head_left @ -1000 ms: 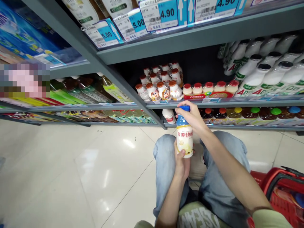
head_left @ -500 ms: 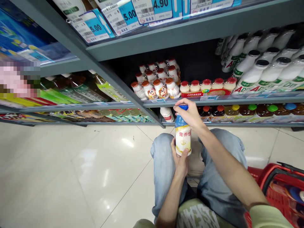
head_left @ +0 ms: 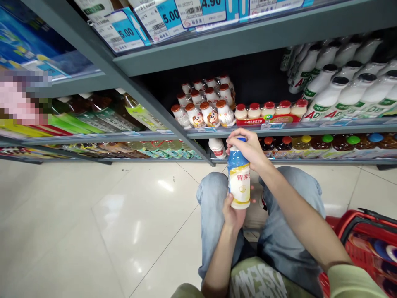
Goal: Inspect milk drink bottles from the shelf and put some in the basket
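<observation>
Between my knees I hold a drink bottle [head_left: 241,178], blue at the top with a white label, yellow bands and red characters. It stands nearly upright. My left hand [head_left: 235,213] grips its lower part, with the thumb in front and fingertips showing past the right side. My right hand [head_left: 249,149] is closed around the blue cap, its fingers covering most of it. Just behind the bottle, a white bottle [head_left: 217,147] stands on the bottom shelf.
Small red-capped bottles [head_left: 204,108] and a red pack of little bottles [head_left: 269,114] line the shelf ahead. White black-capped bottles [head_left: 331,97] stand to their right. Beside my right knee is a red shopping basket [head_left: 350,223] holding several bottles. Tiled floor [head_left: 124,223] lies left.
The bottle has turned slightly in my hands and sits a little lower. My left fingers have shifted their grip, with the thumb now at its left side. My right hand stays on the cap.
</observation>
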